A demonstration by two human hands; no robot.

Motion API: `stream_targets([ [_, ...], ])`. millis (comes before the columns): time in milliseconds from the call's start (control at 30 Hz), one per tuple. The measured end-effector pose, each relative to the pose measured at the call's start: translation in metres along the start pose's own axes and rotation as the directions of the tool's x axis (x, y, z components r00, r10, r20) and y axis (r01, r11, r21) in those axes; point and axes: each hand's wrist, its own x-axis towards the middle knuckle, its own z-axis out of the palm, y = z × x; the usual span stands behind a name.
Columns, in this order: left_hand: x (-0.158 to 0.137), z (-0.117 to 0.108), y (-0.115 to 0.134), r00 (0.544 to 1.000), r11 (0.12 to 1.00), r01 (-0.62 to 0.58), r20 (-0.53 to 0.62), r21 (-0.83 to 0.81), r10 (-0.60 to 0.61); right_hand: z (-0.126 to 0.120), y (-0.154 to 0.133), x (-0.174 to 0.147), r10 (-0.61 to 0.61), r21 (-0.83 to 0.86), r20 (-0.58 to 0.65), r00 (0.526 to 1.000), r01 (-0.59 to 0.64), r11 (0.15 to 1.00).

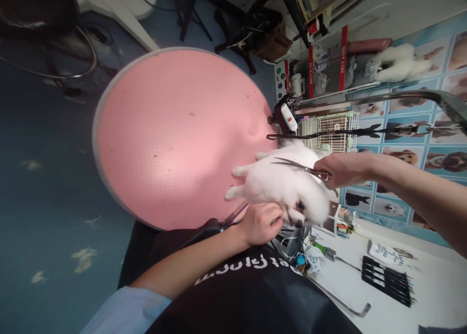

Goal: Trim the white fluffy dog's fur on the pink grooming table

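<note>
A fluffy white dog (280,178) stands at the edge of the round pink grooming table (171,130), its head turned toward the right and bottom of the picture. My left hand (261,222) is closed at the dog's chin, beside its muzzle; the fingertips are partly hidden. In my right hand (337,169) are metal grooming scissors (297,165), fingers at the handles. The scissor blades lie along the white coat behind the head, slightly parted. A black loop strap (310,135) hangs from a metal grooming arm (412,96) beside the dog.
A white clipper-like device (289,118) sits in a holder by the table rim. At lower right, a white counter (430,275) carries a black tool case (386,280) and a green-handled brush-like tool (324,250). A wire cage (337,130) stands beyond. Fur tufts (83,260) lie on the blue floor.
</note>
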Motion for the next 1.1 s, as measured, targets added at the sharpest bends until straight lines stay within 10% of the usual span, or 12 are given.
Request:
stream_targets([
  [1100, -0.003, 0.004, -0.002, 1.0, 1.0, 0.011, 0.009, -0.009, -0.011, -0.016, -0.017, 0.006, -0.025, -0.107, -0.005, 1.0, 0.024, 0.994],
])
